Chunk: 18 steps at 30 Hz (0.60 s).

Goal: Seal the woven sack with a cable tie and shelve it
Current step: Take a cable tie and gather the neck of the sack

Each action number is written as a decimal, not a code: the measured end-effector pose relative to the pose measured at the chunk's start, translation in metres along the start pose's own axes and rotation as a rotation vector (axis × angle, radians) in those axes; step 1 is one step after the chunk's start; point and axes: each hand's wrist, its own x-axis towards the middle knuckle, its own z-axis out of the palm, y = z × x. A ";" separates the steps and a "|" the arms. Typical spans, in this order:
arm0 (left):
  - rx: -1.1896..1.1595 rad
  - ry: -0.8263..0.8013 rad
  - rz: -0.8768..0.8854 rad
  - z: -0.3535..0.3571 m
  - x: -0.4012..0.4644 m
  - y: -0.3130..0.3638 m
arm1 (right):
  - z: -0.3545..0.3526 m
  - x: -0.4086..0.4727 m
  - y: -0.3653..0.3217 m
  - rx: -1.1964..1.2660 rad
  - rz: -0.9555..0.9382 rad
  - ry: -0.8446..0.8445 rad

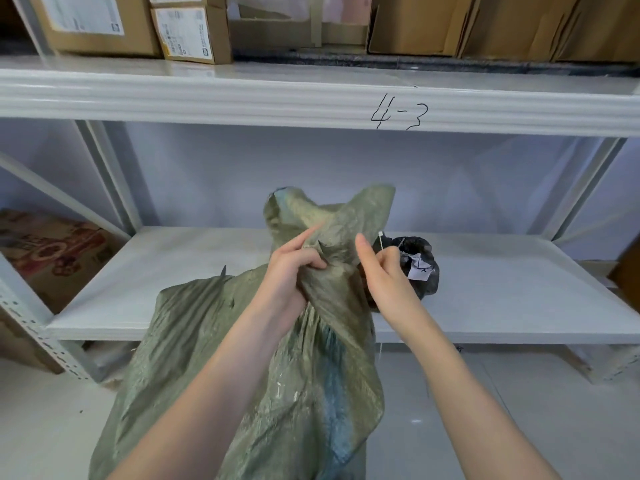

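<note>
A green woven sack (214, 358) stands on the floor in front of a white shelving unit, its mouth bunched into a neck. My left hand (292, 271) grips that bunched neck from the left. My right hand (384, 268) is just right of the neck and pinches a thin white cable tie (381, 239), whose head sticks up above my fingers. The tie's lower end shows below my right wrist beside the sack. Whether the tie goes around the neck is hidden by the fabric.
The lower white shelf (502, 292) lies right behind the sack, with a black plastic bag (420, 265) bearing a white label on it. The upper shelf beam (311, 102) is marked "4-3" and carries cardboard boxes (104, 26). A printed carton (52, 251) stands at left.
</note>
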 end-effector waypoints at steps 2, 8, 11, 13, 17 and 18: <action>-0.022 -0.115 -0.008 0.001 -0.006 0.007 | -0.001 -0.001 -0.003 0.168 0.026 -0.108; 0.331 0.101 0.126 0.005 -0.009 0.010 | 0.005 0.000 -0.011 0.420 -0.128 -0.043; 0.804 0.396 0.166 -0.012 -0.003 0.004 | 0.002 0.004 -0.011 0.401 -0.133 -0.009; 1.056 0.325 -0.065 -0.025 -0.004 0.000 | 0.001 0.004 -0.012 0.415 -0.142 -0.007; 0.772 0.134 -0.362 -0.026 -0.002 0.000 | 0.005 0.006 -0.012 0.454 -0.148 -0.025; 0.668 0.140 -0.356 -0.025 0.000 -0.001 | 0.007 0.006 -0.011 0.447 -0.142 -0.032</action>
